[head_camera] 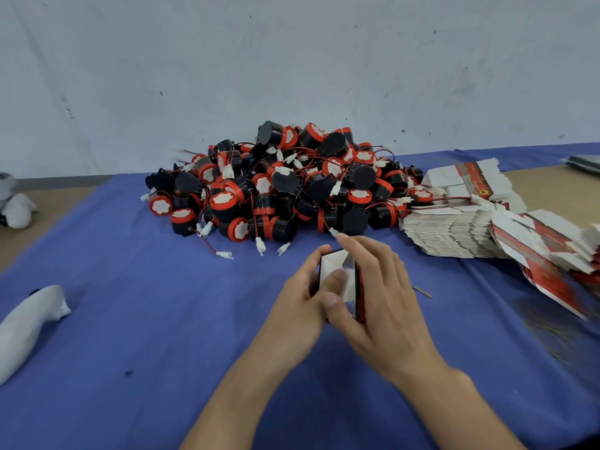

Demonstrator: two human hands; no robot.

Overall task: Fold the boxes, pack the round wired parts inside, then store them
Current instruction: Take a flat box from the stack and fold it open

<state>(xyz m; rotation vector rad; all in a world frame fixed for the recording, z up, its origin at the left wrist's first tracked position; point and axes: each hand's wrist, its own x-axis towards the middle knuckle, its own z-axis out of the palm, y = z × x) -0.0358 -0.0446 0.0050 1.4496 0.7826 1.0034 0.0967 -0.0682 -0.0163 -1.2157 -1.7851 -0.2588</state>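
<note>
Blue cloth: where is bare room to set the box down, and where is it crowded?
Bare cloth lies left of the left hand and right hand gripping the box, between the white bundle and the pile of round parts. Crowded: the pile ahead and the flat boxes at right.

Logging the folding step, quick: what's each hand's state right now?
Left hand: holds the small cardboard box, thumb on its white flap.
Right hand: holds the same box from its right side.
</note>
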